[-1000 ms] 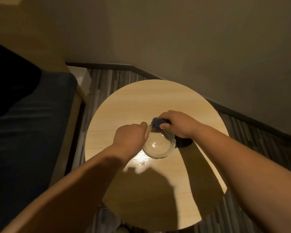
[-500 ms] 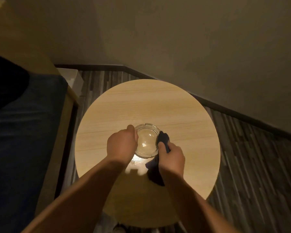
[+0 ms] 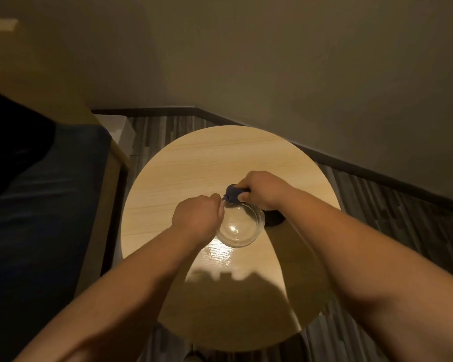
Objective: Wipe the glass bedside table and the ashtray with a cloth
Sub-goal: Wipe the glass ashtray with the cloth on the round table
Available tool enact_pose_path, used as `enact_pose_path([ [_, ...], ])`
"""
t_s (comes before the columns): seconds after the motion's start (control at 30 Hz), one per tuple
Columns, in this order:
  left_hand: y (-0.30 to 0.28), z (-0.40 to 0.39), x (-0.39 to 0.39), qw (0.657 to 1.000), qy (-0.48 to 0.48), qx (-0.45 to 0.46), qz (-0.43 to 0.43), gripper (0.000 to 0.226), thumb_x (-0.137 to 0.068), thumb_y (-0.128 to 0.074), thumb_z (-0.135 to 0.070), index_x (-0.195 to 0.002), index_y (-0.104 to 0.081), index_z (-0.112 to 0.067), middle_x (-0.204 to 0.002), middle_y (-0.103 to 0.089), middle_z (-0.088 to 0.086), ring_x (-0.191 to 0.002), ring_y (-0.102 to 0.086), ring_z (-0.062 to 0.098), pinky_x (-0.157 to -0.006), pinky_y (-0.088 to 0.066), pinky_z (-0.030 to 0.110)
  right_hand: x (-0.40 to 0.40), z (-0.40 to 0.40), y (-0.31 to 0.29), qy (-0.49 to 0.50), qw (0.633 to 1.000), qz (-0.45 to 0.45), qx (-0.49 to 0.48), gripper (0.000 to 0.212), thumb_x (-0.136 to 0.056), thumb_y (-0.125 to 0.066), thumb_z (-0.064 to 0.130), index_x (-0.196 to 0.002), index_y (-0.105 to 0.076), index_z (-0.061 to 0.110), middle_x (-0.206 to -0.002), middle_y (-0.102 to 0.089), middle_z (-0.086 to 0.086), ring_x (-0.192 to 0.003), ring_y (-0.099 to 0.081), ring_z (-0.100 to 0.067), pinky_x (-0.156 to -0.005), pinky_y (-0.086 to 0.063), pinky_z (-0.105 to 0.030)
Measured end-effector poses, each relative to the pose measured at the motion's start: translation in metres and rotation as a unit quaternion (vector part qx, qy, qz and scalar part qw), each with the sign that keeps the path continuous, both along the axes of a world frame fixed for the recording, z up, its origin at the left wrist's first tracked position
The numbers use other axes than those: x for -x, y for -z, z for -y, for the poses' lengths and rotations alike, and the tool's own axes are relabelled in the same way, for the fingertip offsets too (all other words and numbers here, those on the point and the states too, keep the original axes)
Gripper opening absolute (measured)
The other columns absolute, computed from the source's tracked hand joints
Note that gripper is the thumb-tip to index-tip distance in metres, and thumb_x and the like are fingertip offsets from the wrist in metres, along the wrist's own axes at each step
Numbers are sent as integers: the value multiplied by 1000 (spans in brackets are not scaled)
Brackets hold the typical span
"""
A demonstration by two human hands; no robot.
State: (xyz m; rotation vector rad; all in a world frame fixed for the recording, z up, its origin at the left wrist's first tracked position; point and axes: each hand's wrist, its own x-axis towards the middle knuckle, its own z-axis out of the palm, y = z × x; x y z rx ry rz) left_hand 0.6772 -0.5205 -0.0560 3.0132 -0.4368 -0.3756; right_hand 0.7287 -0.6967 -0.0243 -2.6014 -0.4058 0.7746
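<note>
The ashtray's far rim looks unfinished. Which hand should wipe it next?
The right hand: it already grips the cloth against the ashtray at its far rim, while the left hand steadies the ashtray's side.

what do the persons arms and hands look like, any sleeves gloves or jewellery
Both forearms are bare up to the frame edge, with no sleeve in view. The left hand and right hand wear no gloves, and no watch, ring or bracelet shows. The light is dim and warm, so fine marks cannot be made out.
</note>
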Motion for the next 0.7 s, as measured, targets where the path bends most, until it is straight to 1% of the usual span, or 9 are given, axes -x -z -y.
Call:
enact_pose_path([
  [0.07,4,5,3,999,-29,1,18,35,-103,-26,-39,-104,-51,-15,-70,-47,0,-61,-47,25,-54,-34,32,-1,2,3,-1,1000,-9,-14,17,-92,-57,25,-101,-71,24,-77,-59,6,-76,-53,-18,-62,-34,-29],
  [0.17,7,11,12,998,-56,-6,37,34,-103,-26,-37,-105,-51,-14,-73,-55,3,-59,-45,25,-52,-31,31,11,4,17,60,997,17,-49,23,-92,-56,27,-111,-69,23,-86,-62,2,-79,-55,-19,-66,-37,-30],
  [0.33,7,12,15,996,-78,-11,30,21,-99,-37,-26,-101,-53,-12,-71,-58,3,-55,-43,25,-46,-21,29,58,14,39,230,968,76,-64,24,-92,-52,33,-102,-68,17,-91,-63,-9,-79,-59,-25,-63,-37,-29],
  [0.4,4,14,16,996,-90,-9,24,17,-97,-40,-22,-99,-53,-12,-73,-62,3,-54,-43,25,-45,-21,29,88,9,44,333,935,70,-98,28,-90,-49,38,-98,-68,18,-90,-65,-13,-76,-62,-25,-62,-43,-29],
  [0.43,3,15,18,996,-89,-13,21,16,-96,-40,-21,-99,-53,-12,-74,-63,4,-54,-44,25,-46,-24,29,103,1,44,395,908,65,-125,29,-90,-46,40,-98,-67,22,-92,-65,-14,-75,-63,-25,-66,-48,-31],
  [0.5,1,19,24,997,-80,-19,6,12,-94,-42,-19,-98,-51,-12,-76,-65,4,-57,-51,27,-49,-32,29,124,-17,39,502,850,59,-145,34,-95,-44,38,-121,-61,23,-108,-58,-10,-85,-59,-20,-81,-47,-28],
  [0.57,-1,20,31,997,-80,-17,-7,11,-92,-43,-17,-98,-51,-12,-78,-66,4,-63,-60,28,-51,-34,28,134,-27,36,548,821,65,-145,40,-99,-45,30,-137,-49,16,-112,-47,-4,-88,-48,-15,-85,-38,-25],
  [0.63,-1,20,36,996,-92,-12,-8,13,-93,-41,-16,-100,-51,-12,-79,-67,4,-66,-63,28,-51,-36,28,133,-27,33,539,824,70,-161,36,-99,-44,27,-134,-52,18,-108,-44,-2,-87,-48,-15,-83,-38,-25],
  [0.7,1,17,41,994,-111,-1,-4,18,-97,-36,-21,-101,-51,-12,-79,-66,3,-65,-60,27,-52,-36,28,122,-19,34,472,866,78,-146,29,-97,-45,26,-121,-60,24,-104,-52,-5,-85,-57,-20,-74,-41,-26],
])
